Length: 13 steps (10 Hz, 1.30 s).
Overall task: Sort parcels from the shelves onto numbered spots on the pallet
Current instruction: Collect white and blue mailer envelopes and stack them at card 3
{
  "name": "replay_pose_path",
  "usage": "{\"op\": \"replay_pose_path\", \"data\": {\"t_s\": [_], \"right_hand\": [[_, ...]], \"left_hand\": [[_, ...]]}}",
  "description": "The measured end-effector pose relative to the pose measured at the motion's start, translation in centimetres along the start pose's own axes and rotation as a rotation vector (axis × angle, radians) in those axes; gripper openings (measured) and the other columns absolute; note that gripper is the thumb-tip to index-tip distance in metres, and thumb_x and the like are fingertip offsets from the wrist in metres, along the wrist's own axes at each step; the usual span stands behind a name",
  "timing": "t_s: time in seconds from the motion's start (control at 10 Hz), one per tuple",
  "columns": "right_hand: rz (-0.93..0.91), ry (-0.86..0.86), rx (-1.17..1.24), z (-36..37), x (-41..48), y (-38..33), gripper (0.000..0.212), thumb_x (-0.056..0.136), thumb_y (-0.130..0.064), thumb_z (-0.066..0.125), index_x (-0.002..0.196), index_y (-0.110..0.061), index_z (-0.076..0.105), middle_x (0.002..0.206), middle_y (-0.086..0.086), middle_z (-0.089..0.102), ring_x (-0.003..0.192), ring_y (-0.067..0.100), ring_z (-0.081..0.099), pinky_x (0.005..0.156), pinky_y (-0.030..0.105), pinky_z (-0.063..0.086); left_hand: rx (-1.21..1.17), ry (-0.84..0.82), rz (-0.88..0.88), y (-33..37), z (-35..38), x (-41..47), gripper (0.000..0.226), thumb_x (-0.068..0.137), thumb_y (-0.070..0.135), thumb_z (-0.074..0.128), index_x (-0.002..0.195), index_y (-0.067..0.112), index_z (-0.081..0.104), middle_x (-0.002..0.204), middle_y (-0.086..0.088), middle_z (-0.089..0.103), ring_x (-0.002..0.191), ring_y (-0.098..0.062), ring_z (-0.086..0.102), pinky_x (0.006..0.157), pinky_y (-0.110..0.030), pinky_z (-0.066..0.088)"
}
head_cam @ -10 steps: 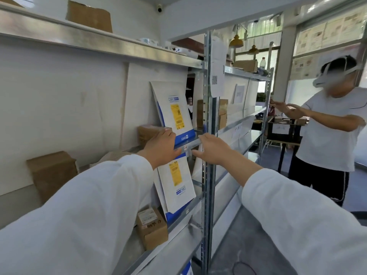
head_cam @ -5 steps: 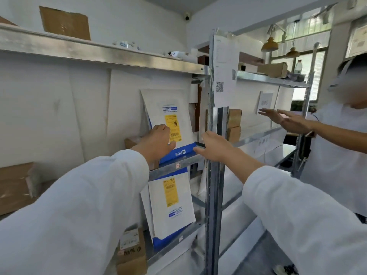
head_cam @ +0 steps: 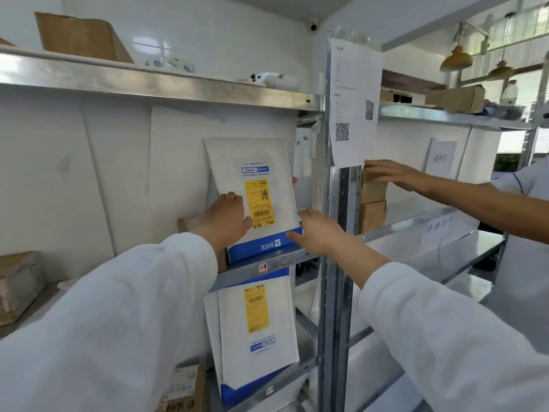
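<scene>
Both hands have closed in on the white mailer point(head_cam: 261, 185) since a moment ago. Left hand point(head_cam: 227, 221) lies flat on its face beside the yellow label point(head_cam: 260, 202), fingers spread, not gripping. Right hand point(head_cam: 318, 231) cups the lower right corner at the blue band; whether its fingers have actually gripped, I cannot tell. It stands upright on the middle shelf point(head_cam: 267, 264), leaning back. Another person's hand point(head_cam: 392, 173) reaches for brown boxes point(head_cam: 371, 200) past the post.

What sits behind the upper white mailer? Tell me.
A brown box pokes out at the upper white mailer's lower left, behind the left hand. White backing panel above. The rest is covered.
</scene>
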State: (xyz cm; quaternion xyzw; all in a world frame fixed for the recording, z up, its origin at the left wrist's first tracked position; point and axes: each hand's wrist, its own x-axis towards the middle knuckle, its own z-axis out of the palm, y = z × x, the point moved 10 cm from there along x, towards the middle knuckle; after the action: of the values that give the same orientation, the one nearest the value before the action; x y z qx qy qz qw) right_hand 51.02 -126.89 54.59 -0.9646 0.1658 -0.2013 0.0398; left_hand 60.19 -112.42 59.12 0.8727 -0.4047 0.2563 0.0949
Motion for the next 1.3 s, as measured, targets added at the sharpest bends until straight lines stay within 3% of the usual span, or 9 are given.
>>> {"op": "replay_pose_path", "data": {"t_s": [0.3, 0.5, 0.6, 0.7, 0.8, 0.9, 1.0, 1.2, 1.3], "right_hand": [[-0.014, -0.043, -0.028, 1.2, 9.4, 0.9, 0.07, 0.095, -0.054, 0.042, 0.144, -0.005, 0.032, 0.143, 0.014, 0.04, 0.129, 0.032, 0.042, 0.105, 0.045, 0.04], [0.028, -0.044, 0.134, 3.2, 13.6, 3.0, 0.082, 0.094, -0.056, 0.043, 0.15, -0.003, 0.014, 0.152, 0.018, 0.027, 0.136, 0.035, 0.034, 0.111, 0.047, 0.034], [0.084, -0.068, 0.312, 5.1, 14.6, 4.5, 0.09, 0.093, -0.054, 0.049, 0.151, -0.004, 0.002, 0.154, 0.016, 0.02, 0.14, 0.034, 0.026, 0.114, 0.047, 0.03], [0.12, -0.091, 0.551, 6.5, 15.7, 5.2, 0.094, 0.09, -0.053, 0.055, 0.151, -0.008, 0.0, 0.155, 0.014, 0.018, 0.142, 0.033, 0.023, 0.115, 0.048, 0.028], [0.135, -0.082, 0.704, 6.8, 16.3, 5.5, 0.089, 0.089, -0.055, 0.055, 0.15, -0.007, 0.011, 0.15, 0.014, 0.025, 0.139, 0.032, 0.027, 0.113, 0.046, 0.029], [0.137, -0.152, 0.771, 7.7, 16.7, 5.9, 0.089, 0.09, -0.055, 0.054, 0.15, -0.005, 0.012, 0.151, 0.015, 0.025, 0.14, 0.031, 0.028, 0.113, 0.043, 0.03], [0.188, -0.095, 0.867, 7.6, 16.9, 7.1, 0.089, 0.088, -0.049, 0.061, 0.148, -0.004, 0.015, 0.149, 0.016, 0.027, 0.137, 0.032, 0.033, 0.112, 0.046, 0.033], [0.156, 0.055, 1.035, 4.3, 16.6, 8.8, 0.076, 0.092, -0.032, 0.063, 0.145, -0.001, 0.019, 0.145, 0.013, 0.033, 0.134, 0.029, 0.037, 0.11, 0.041, 0.034], [0.112, 0.065, 1.125, 2.4, 16.1, 8.7, 0.081, 0.093, -0.027, 0.062, 0.149, 0.0, 0.01, 0.15, 0.013, 0.03, 0.138, 0.028, 0.033, 0.112, 0.039, 0.03]], "left_hand": [[-0.022, 0.116, -0.201, -4.6, 1.3, 3.9, 0.039, 0.096, 0.026, 0.044, 0.125, 0.0, 0.045, 0.125, -0.015, 0.047, 0.116, -0.028, 0.044, 0.094, -0.036, 0.043], [-0.098, 0.325, -0.37, -6.1, 0.6, 5.6, 0.04, 0.094, 0.009, 0.05, 0.13, -0.003, 0.036, 0.127, -0.017, 0.037, 0.107, -0.027, 0.051, 0.083, -0.034, 0.052], [-0.167, 0.337, -0.425, -6.8, 1.6, 6.1, 0.045, 0.095, 0.003, 0.045, 0.137, 0.001, 0.028, 0.132, -0.019, 0.036, 0.106, -0.033, 0.054, 0.08, -0.035, 0.047], [-0.471, 0.231, -0.555, -7.1, 4.3, 5.8, 0.054, 0.099, 0.013, 0.042, 0.149, 0.008, 0.02, 0.145, -0.02, 0.033, 0.121, -0.04, 0.047, 0.093, -0.037, 0.042], [-0.019, 0.028, -0.575, -6.2, 5.8, 5.5, 0.058, 0.101, 0.026, 0.042, 0.15, 0.003, 0.021, 0.147, -0.029, 0.032, 0.131, -0.049, 0.037, 0.111, -0.046, 0.032], [-0.679, 0.325, -0.773, -7.2, 4.3, 4.4, 0.063, 0.098, 0.007, 0.044, 0.149, -0.006, 0.01, 0.145, -0.029, 0.034, 0.13, -0.044, 0.039, 0.101, -0.036, 0.038], [-0.568, 0.281, -0.738, -7.1, 4.1, 5.3, 0.058, 0.096, 0.007, 0.05, 0.144, -0.004, 0.02, 0.138, -0.025, 0.044, 0.124, -0.039, 0.047, 0.101, -0.043, 0.043], [-0.719, 0.414, -0.649, -5.8, 1.6, 5.7, 0.038, 0.091, 0.007, 0.059, 0.123, 0.011, 0.04, 0.114, -0.005, 0.053, 0.106, -0.024, 0.055, 0.092, -0.039, 0.051], [-0.709, 0.464, -0.632, -4.9, -0.1, 5.8, 0.04, 0.091, 0.008, 0.06, 0.126, 0.011, 0.041, 0.111, -0.006, 0.055, 0.103, -0.023, 0.057, 0.085, -0.033, 0.05]]}}
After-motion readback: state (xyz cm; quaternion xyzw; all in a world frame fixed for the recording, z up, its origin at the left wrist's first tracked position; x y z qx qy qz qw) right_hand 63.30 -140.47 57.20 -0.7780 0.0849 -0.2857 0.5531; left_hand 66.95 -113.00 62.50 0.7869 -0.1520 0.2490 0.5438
